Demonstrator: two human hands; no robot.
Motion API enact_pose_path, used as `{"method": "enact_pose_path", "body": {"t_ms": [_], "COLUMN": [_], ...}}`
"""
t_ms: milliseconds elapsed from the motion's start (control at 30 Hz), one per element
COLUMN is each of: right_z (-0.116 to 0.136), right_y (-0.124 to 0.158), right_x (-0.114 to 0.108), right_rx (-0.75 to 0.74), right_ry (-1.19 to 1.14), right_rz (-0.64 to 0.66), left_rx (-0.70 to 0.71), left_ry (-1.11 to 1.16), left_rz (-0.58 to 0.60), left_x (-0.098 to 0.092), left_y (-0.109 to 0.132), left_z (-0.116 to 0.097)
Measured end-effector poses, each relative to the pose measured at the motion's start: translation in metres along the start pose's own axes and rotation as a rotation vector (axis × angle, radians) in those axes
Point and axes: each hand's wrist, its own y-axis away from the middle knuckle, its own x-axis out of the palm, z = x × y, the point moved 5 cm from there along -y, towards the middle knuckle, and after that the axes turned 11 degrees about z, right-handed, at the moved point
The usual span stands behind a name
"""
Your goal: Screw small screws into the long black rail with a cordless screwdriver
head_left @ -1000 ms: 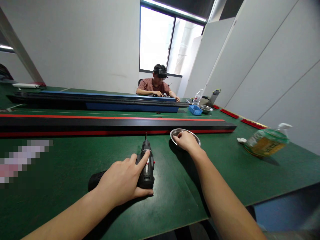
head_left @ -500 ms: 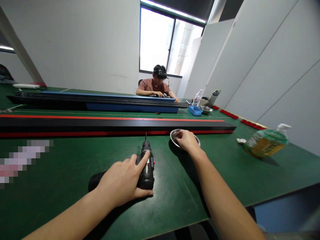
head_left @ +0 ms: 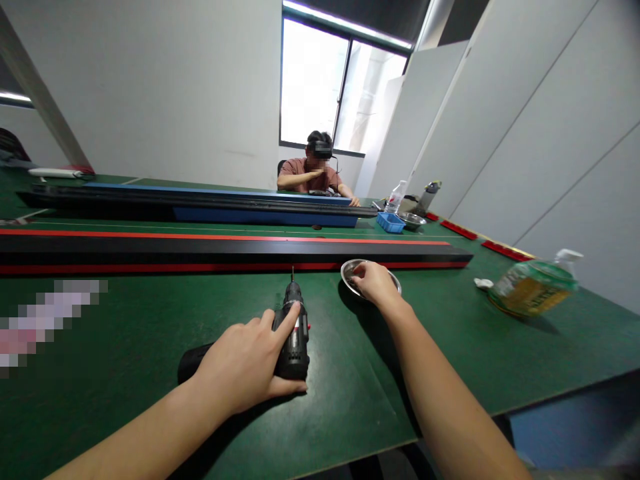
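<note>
A black cordless drill [head_left: 295,353] lies on its side on the green table, its bit pointing away from me toward a long bar. My left hand [head_left: 245,360] is wrapped over the drill, with one finger stretched along its body near the chuck. To the right, my right hand [head_left: 373,280] reaches into a shallow metal bowl [head_left: 349,265], its fingers bent and pinched together down inside. Whatever those fingertips hold is hidden, and the bowl's contents are too small to make out. Just beyond the drill and bowl runs the long black bar with red edges [head_left: 240,252].
Farther back lies a long black and blue piece [head_left: 225,210]; a co-worker [head_left: 313,177] sits behind it. A blue basket [head_left: 391,223], a clear bottle [head_left: 396,195] and another metal bowl [head_left: 413,220] stand back right. A large green-labelled bottle [head_left: 535,287] lies tilted at right.
My hands keep the same places on the drill and in the bowl. Across the table, the co-worker has raised one hand toward the face.
</note>
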Motion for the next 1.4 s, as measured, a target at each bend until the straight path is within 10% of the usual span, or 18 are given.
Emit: {"method": "enact_pose_path", "body": {"t_ms": [767,1400], "right_z": [-0.006,0.004], "right_y": [-0.001,0.003], "right_x": [0.007,-0.006], "right_rx": [0.068,0.049], "right_ry": [0.079,-0.019], "right_rz": [0.174,-0.105], "left_rx": [0.003,0.004], "left_ry": [0.001,0.003], "left_rz": [0.015,-0.003], "left_x": [0.002,0.001], "left_y": [0.0,0.0], "left_z": [0.001,0.0]}}
